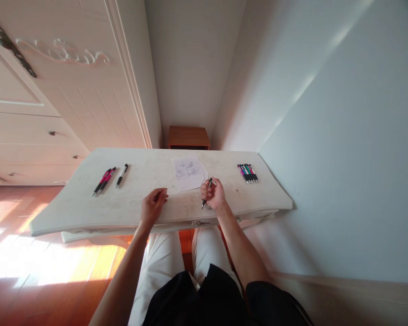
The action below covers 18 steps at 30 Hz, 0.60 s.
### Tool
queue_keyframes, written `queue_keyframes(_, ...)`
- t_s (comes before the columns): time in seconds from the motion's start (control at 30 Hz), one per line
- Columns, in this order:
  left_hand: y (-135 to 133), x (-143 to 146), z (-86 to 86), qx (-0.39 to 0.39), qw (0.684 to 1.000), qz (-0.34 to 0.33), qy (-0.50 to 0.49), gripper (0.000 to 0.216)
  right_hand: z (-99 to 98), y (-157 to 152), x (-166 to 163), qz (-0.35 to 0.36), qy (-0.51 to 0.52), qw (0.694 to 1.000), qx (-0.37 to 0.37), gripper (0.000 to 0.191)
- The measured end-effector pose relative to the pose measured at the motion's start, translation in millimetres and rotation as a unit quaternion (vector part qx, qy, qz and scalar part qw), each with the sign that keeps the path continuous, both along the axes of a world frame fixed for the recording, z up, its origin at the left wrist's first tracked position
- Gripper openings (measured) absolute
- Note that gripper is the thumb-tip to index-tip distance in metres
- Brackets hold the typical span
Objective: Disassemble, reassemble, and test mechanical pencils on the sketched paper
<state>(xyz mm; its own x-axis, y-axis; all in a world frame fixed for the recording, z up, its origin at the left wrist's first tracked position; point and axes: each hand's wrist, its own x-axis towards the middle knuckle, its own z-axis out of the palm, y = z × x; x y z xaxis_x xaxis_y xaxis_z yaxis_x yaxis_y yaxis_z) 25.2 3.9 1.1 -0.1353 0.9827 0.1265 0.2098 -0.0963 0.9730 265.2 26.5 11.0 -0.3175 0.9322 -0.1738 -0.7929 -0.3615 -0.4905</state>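
In the head view, my right hand is closed around a pen, its dark tip pointing down toward the table's front edge. My left hand rests at the front edge of the table with its fingers curled in, and I see nothing held in it. Just beyond my hands lies a sheet of paper covered in its upper part with blue scribbles. Two pink-and-black pens lie side by side at the left, with a white-and-black pen near them. Several pens in mixed colours form a neat row at the right.
The white table has a curved front edge and stands against the wall on the right. A white cabinet rises behind it at the left. Past the far edge is a brown wooden box-like piece.
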Motion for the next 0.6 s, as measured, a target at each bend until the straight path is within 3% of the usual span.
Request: queue_keyframes(0.6, -3.5, -2.8, -6.0, 0.011, 1.0, 0.0, 0.014, 0.036, -2.6, -6.5, 6.4, 0.03, 0.037, 0.999, 0.012, 0.025)
